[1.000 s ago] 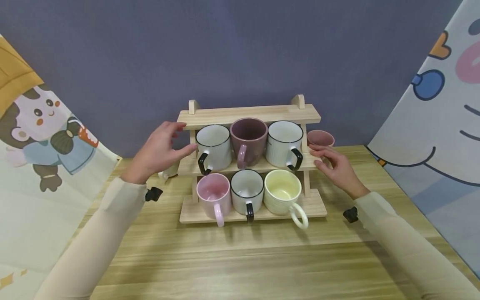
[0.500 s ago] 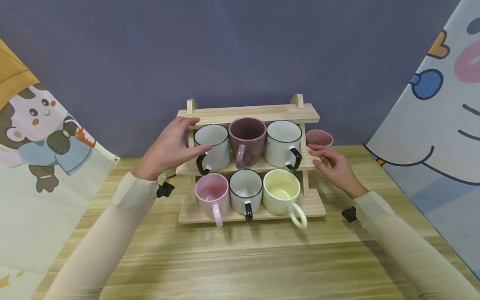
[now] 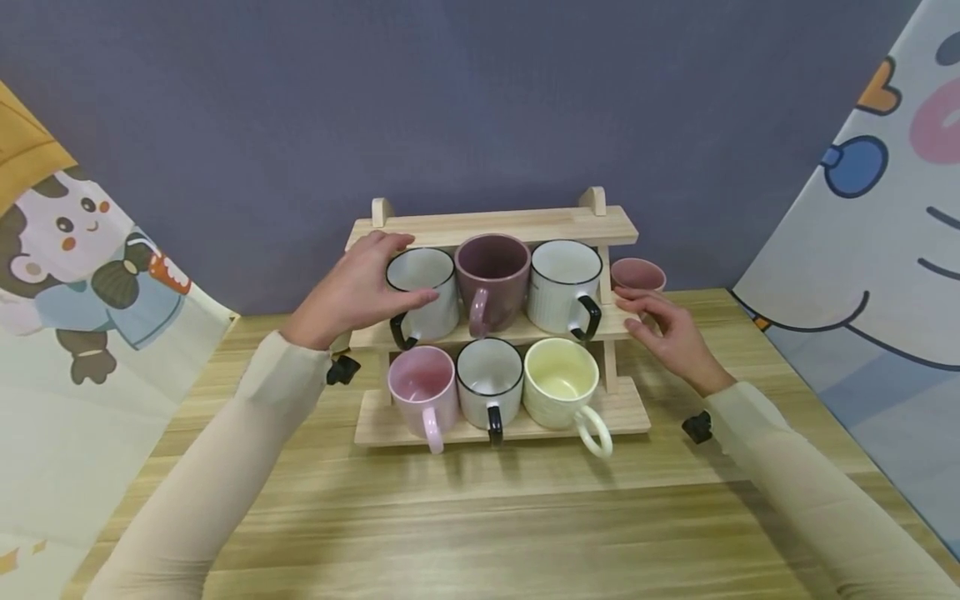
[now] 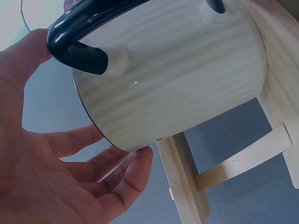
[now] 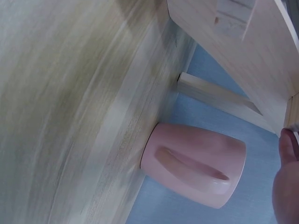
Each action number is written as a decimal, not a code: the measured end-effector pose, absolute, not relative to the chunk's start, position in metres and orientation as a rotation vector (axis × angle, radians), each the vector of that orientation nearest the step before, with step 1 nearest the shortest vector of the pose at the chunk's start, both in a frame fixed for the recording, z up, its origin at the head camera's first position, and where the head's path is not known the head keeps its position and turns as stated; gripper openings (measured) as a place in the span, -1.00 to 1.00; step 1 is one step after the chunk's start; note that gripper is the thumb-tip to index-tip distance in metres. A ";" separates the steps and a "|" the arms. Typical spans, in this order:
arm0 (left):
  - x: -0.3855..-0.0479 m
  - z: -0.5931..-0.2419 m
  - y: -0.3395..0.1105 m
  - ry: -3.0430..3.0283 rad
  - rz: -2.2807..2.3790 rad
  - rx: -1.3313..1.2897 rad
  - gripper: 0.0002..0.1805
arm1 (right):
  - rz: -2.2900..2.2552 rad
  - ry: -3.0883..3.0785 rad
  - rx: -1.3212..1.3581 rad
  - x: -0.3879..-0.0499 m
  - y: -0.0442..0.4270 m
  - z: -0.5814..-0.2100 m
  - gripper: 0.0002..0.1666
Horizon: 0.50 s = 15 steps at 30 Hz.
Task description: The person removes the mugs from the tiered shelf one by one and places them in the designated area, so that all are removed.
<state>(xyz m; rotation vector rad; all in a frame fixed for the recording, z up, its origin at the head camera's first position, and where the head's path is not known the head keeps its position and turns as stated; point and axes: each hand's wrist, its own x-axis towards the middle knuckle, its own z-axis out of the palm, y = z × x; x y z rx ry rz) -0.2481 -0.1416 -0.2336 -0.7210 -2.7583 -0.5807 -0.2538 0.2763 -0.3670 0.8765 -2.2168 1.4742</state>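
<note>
My left hand [image 3: 352, 292] is around the left white mug [image 3: 442, 318] on the middle tier of a wooden rack [image 3: 510, 223]. Its thumb reaches across the mug's front above the black handle, and the fingers lie at the rim. In the left wrist view, that hand [image 4: 70, 172] has its fingers spread beside the mug [image 4: 187, 79], fingertips close to the rim; firm contact cannot be made out. My right hand [image 3: 670, 336] touches the right end of the middle board with its fingertips, close to a dusky-pink mug [image 5: 201, 144] standing behind.
Beside the white mug stand a plum mug [image 3: 498, 287] and another white mug [image 3: 562, 292]. The bottom tier holds a pink mug [image 3: 438, 404], a white mug [image 3: 498, 396] and a yellow mug [image 3: 558, 396]. The wooden tabletop [image 3: 480, 525] extends in front; a dark wall [image 3: 480, 108] stands behind.
My left hand has moved right, from beside the rack to around the left white mug. The right hand has stayed at the board's end.
</note>
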 end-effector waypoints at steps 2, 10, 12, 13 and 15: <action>-0.249 -0.233 -0.140 -2.765 -0.561 -0.718 -0.11 | 1.478 -2.217 0.878 -0.253 0.276 -0.367 -0.76; -0.253 -0.231 -0.137 -2.834 -0.482 -0.692 -0.10 | 1.464 -2.242 0.869 -0.253 0.277 -0.366 -0.74; -0.253 -0.230 -0.136 -2.853 -0.475 -0.681 -0.09 | 1.462 -2.241 0.872 -0.253 0.278 -0.366 -0.74; -0.253 -0.230 -0.135 -2.862 -0.471 -0.676 -0.09 | 1.459 -2.239 0.875 -0.253 0.278 -0.366 -0.74; -0.253 -0.230 -0.134 -2.867 -0.471 -0.656 -0.09 | 1.458 -2.235 0.881 -0.254 0.278 -0.367 -0.75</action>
